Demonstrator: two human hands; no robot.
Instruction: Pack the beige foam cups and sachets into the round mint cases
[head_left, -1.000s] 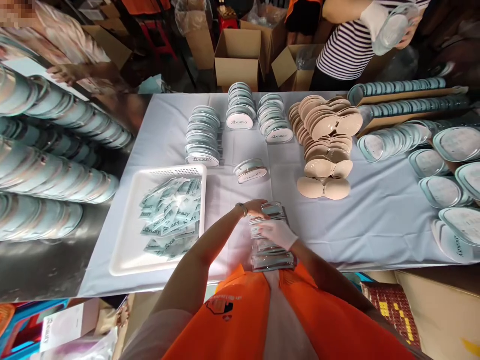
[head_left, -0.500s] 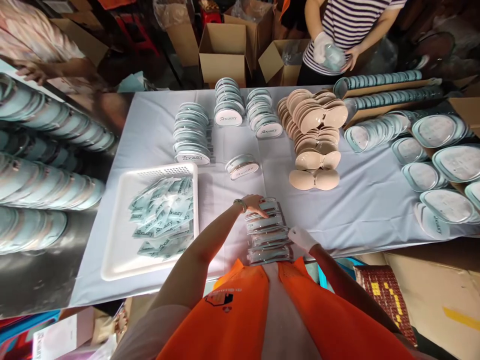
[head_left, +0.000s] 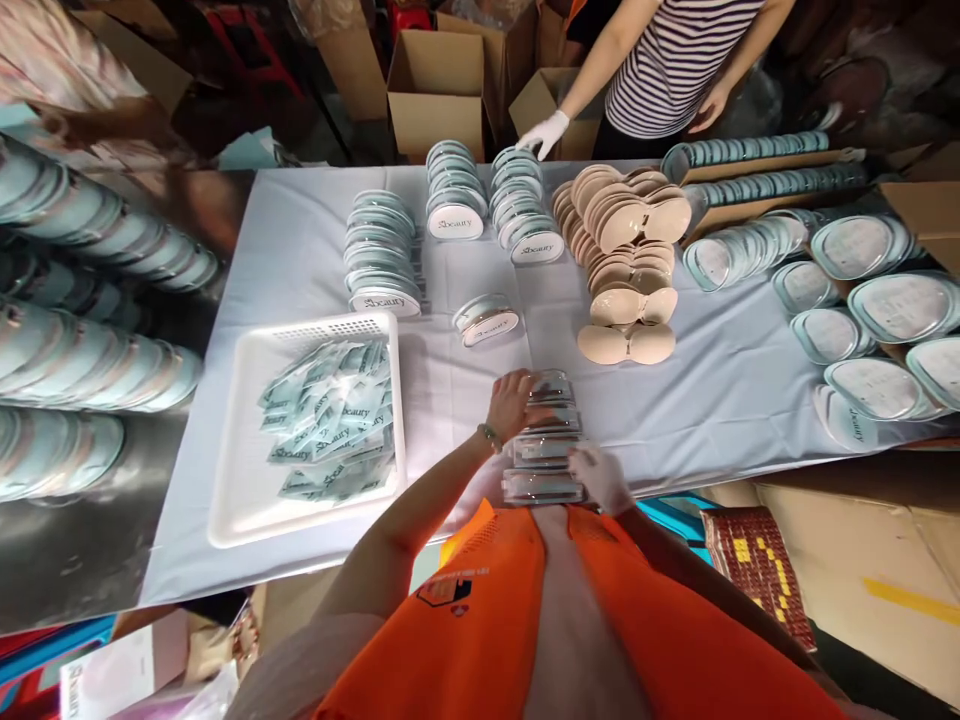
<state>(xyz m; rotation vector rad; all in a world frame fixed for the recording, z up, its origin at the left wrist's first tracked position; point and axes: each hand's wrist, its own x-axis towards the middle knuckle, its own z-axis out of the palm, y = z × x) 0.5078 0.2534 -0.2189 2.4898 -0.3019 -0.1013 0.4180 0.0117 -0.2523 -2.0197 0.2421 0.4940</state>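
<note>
A row of clear-wrapped flat packs [head_left: 541, 484] lies on the cloth right in front of me. My left hand [head_left: 514, 405], bare with a bracelet at the wrist, rests against the left side of the row's far part, its fingers stretched over the packs' ends. At the right side of the near part is my right hand [head_left: 600, 478] in a white glove; its fingers touch the packs' edge, but motion blurs them. Beyond the row stands a small group of oval "beauty" packs [head_left: 489, 328].
A white basket [head_left: 225, 480] of teal sachets stands left. Stacked teal packs [head_left: 382, 250] and beige bra cups [head_left: 626, 343] line the far side. More round packs [head_left: 874, 387] lie right. Across the table, a person's gloved hand [head_left: 546, 135] touches a stack. Cartons [head_left: 435, 95] stand behind.
My left hand has moved from the top of the packs to their left side. My right hand has come nearer the row's near end. The person opposite has reached to a stack.
</note>
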